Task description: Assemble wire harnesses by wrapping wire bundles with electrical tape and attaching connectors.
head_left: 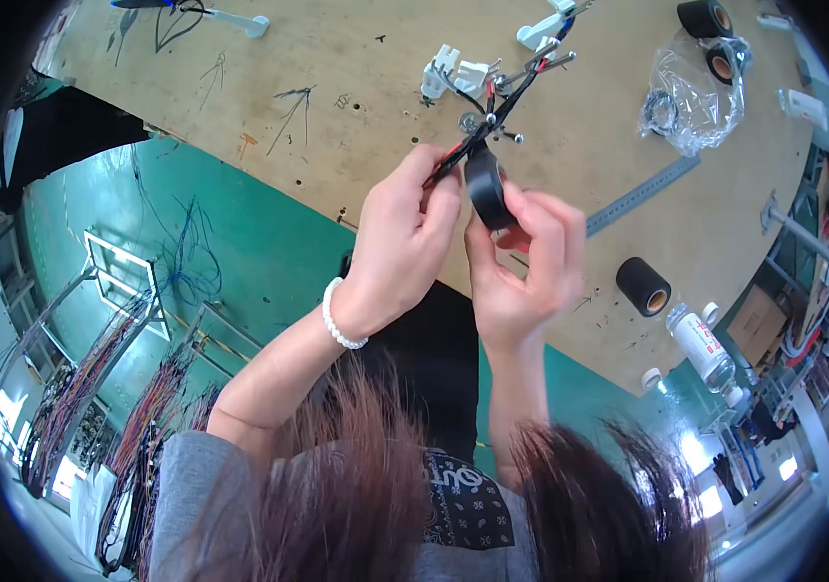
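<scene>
My left hand [400,228], with a white bead bracelet at the wrist, is closed around a black and red wire bundle [446,163]. The bundle runs up and to the right among metal pegs [504,124] that stand on the wooden board. Close beside it, my right hand [536,257] grips a roll of black tape [485,189] between thumb and fingers. The roll's upper edge meets the bundle, where a strip of tape seems to reach the wires. White plastic connector holders [448,73] sit just beyond the pegs.
A steel ruler [642,197] lies right of my hands. Further right are a black tape roll [643,286], a clear bottle [701,344] and a plastic bag [691,97] beside more rolls. Cable ties [293,109] lie at left. Racks of hanging wires [158,407] stand on the green floor.
</scene>
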The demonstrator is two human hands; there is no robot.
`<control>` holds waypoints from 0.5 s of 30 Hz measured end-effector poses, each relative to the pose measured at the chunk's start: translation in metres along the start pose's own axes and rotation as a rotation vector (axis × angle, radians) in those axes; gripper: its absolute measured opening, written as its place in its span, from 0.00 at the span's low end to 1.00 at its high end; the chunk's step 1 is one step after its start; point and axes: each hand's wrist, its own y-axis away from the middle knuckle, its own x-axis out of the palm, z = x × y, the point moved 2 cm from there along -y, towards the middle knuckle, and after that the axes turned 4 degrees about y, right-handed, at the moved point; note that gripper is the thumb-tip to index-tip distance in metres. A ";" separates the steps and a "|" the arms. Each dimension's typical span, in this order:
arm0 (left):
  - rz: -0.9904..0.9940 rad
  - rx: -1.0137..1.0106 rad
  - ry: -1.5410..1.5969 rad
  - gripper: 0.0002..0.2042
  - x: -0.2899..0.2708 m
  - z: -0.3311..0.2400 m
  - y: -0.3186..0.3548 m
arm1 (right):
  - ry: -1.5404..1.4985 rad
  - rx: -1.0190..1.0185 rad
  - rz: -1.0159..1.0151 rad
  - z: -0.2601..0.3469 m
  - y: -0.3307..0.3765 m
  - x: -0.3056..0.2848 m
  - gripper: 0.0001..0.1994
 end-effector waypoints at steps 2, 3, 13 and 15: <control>0.021 0.123 -0.096 0.09 0.001 0.000 0.004 | 0.130 -0.171 0.115 0.027 -0.026 -0.010 0.16; 0.028 0.250 -0.203 0.11 0.002 0.001 0.004 | 0.202 -0.288 0.161 0.039 -0.043 -0.005 0.17; -0.081 -0.155 -0.106 0.29 0.005 -0.001 -0.015 | -0.450 0.501 0.190 -0.012 -0.002 0.008 0.13; -0.040 -0.179 0.076 0.29 0.002 0.001 -0.018 | -0.651 0.672 0.281 -0.035 0.002 0.036 0.15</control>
